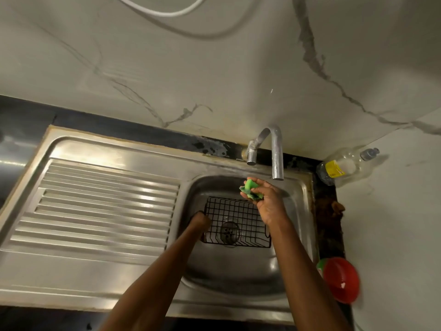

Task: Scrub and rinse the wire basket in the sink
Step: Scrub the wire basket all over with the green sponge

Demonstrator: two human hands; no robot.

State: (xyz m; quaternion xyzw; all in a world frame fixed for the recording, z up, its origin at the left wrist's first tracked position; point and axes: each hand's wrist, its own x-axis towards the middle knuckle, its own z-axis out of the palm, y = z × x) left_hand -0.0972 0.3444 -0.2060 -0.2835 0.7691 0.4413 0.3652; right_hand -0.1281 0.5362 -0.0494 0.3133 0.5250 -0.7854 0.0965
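A black wire basket (235, 215) lies in the steel sink bowl (229, 278), over the drain. My left hand (200, 222) grips the basket's left rim. My right hand (266, 199) is raised above the basket's far right corner, just under the tap spout, and is closed around a green scrub sponge (250, 188). The sponge is apart from the basket. No water runs from the tap (276, 154).
A ribbed steel drainboard (102, 209) lies left of the bowl. A clear plastic bottle with a yellow label (343, 166) lies in the back right corner. A red round container (342, 279) stands on the dark counter to the right. The marble wall is close behind the tap.
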